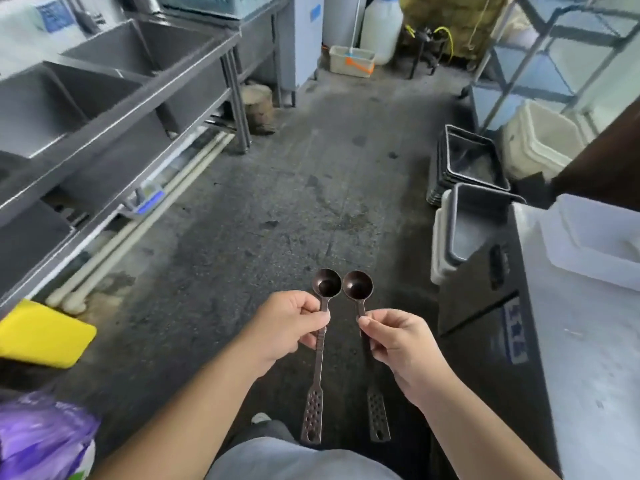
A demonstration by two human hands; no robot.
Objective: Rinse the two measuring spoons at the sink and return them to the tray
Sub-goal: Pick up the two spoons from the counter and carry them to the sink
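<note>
head | left hand pinched on left measuring spoon; right hand pinched on right measuring spoon | bowls side by side over floor; sink at left

Glossy dark spoons with perforated handles; dull brushed steel sinks; rough stained concrete floor; translucent plastic tub

The steel sink is blurry and cut off at the left edge, and the purple plastic bag is cut off too.
</note>
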